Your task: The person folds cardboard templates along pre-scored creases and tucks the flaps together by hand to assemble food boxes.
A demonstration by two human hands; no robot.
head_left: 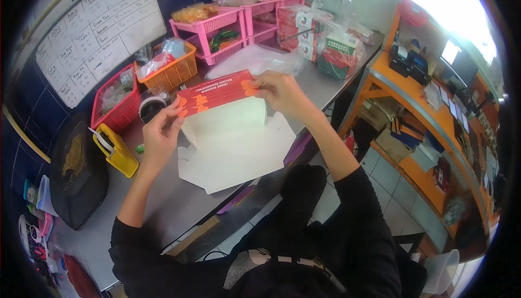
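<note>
A partly folded cardboard box (239,143) lies over the metal table, its plain white inside toward me. The far panel stands raised and shows a red printed face (217,93) with white lettering and orange shapes. My left hand (161,133) pinches the left end of that red panel between thumb and fingers. At the panel's right end, my right hand (282,94) grips the edge with bent fingers. The near flap is spread flat and reaches past the table's front edge.
Behind the box stand a red basket (115,96), an orange basket (169,69) and pink racks (217,32) holding bags. A yellow holder (118,151) is at the left. Plastic-wrapped boxes (339,54) stand at the back right. An orange shelf desk (429,92) is to the right.
</note>
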